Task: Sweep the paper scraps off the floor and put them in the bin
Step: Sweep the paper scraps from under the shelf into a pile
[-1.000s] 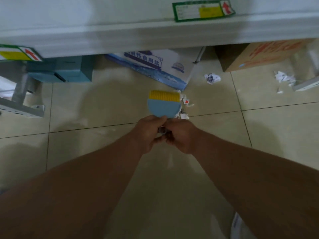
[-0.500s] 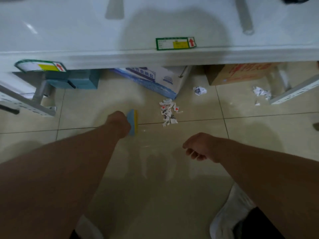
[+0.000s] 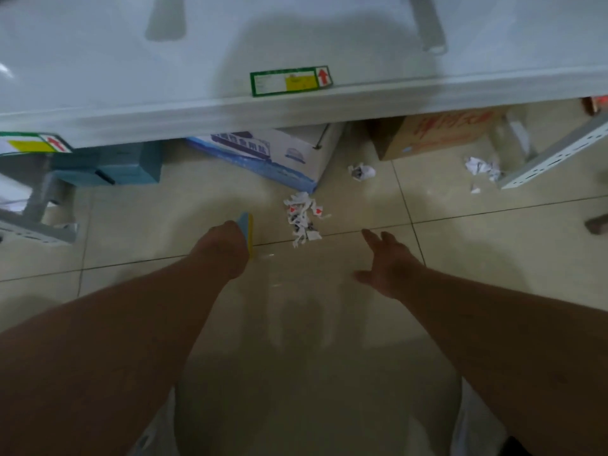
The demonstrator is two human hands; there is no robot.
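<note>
**L hand gripping brush, R hand open, scraps sitting centre frame**

L hand (image 3: 227, 240) is sitting centre-left of frame, fist wrapping round a small blue/yellow brush (image 3: 247, 232). Brush is showing edge-on, poking out past the knuckles on the R side; can't tell if it's touching the tiles. R hand (image 3: 390, 263) is hovering centre-right, fingers spread, palm down, holding nothing.

Main pile of paper scraps (image 3: 302, 217) is lying on the floor (image 3: 329, 324) just above centre, between the two hands and slightly beyond them, near the brush but apart from it. White bits w/ red + dark marks, stretching across a tile joint.

More litter: crumpled paper ball (image 3: 362, 171) is lying upper centre-right, just beside the corner of a blue/white carton (image 3: 279, 156). Another crumpled clump (image 3: 482, 167) is sitting further right, next to a perforated metal rail (image 3: 556, 156).

White shelf (image 3: 296, 106) is running across the top of frame, green-bordered label (image 3: 291, 81) stuck on its edge. Brown cardboard box (image 3: 441, 133) is sitting under it upper right, teal box (image 3: 108, 166) upper left. No bin showing in frame.
</note>
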